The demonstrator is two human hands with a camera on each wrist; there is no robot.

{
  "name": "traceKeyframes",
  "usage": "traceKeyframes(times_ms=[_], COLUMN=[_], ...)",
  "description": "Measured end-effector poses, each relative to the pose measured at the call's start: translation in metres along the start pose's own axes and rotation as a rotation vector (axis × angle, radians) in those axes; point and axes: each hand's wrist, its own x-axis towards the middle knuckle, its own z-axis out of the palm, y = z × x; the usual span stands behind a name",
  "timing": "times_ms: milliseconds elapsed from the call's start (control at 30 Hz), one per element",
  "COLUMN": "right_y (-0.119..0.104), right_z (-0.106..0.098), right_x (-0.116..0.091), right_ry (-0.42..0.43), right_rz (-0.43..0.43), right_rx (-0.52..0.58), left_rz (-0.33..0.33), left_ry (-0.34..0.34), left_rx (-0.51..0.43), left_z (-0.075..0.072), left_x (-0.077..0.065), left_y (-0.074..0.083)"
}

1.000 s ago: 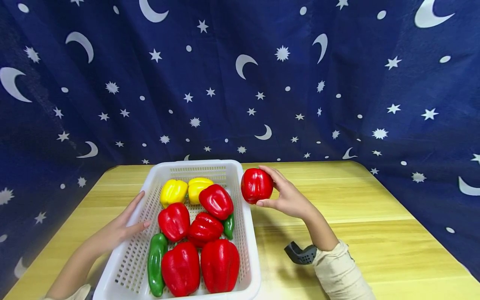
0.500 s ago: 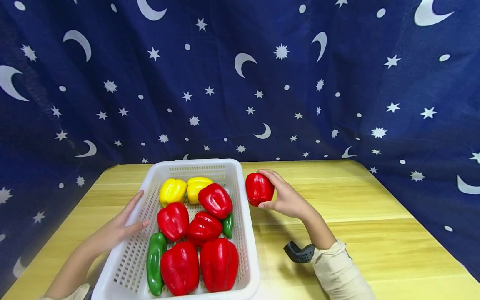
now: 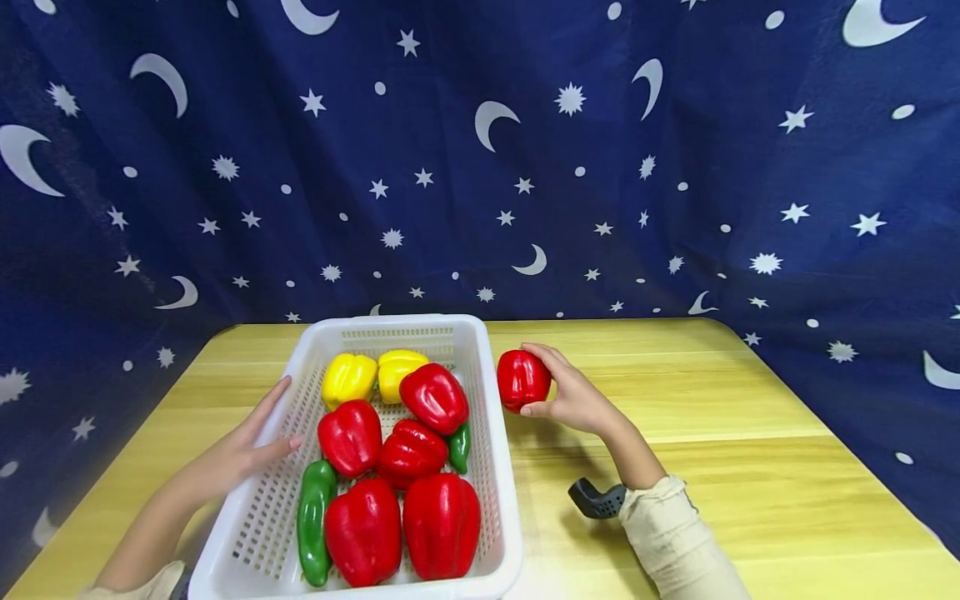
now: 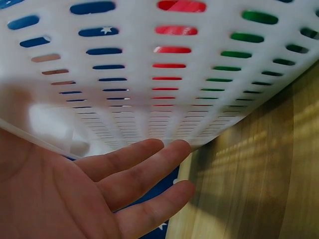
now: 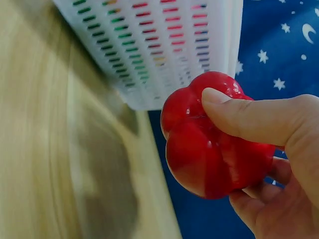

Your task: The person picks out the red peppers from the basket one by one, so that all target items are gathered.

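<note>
My right hand (image 3: 572, 398) grips a glossy red bell pepper (image 3: 522, 382), thumb on the near side and fingers around the far side. In the right wrist view the bell pepper (image 5: 199, 149) shows its lobed end, just outside the basket's right wall. My left hand (image 3: 232, 462) holds the left rim of the white plastic basket (image 3: 504, 508), thumb over the inside and fingers outside. In the left wrist view these fingers (image 4: 144, 179) lie along the slotted wall. Inside the basket are several red bell peppers (image 3: 363, 533), two yellow bell peppers (image 3: 349, 380) and green peppers (image 3: 315, 521).
A wooden table (image 3: 712, 467) carries the basket, with bare wood to its right. Near the right sleeve is a black curved piece (image 3: 596, 500), the wrist camera's mount by its look. Behind the table hangs a dark blue curtain (image 3: 450, 142) with moons and stars.
My right hand has moved slightly right and down with the red bell pepper, away from the basket's right rim. The left hand and the basket's contents stay as they were.
</note>
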Motion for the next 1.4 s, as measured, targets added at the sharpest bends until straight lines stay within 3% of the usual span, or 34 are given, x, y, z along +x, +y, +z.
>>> traceKeyframes(times_ms=[233, 567, 1133, 1400], right_y=[0.017, 0.032, 0.037, 0.026], right_z=[0.004, 0.006, 0.005, -0.002], right_x=[0.002, 0.0, 0.0, -0.001], right_ry=[-0.01, -0.091, -0.15, -0.172], right_rz=[0.041, 0.111, 0.083, 0.1], right_rx=[0.028, -0.003, 0.009, 0.011], left_rz=[0.0, 0.041, 0.037, 0.02], left_ry=[0.002, -0.004, -0.01, -0.019], left_rx=[-0.007, -0.003, -0.016, 0.0], left_z=[0.001, 0.001, 0.001, 0.0], left_x=[-0.001, -0.003, -0.001, 0.0], left_y=[0.001, 0.001, -0.001, 0.002])
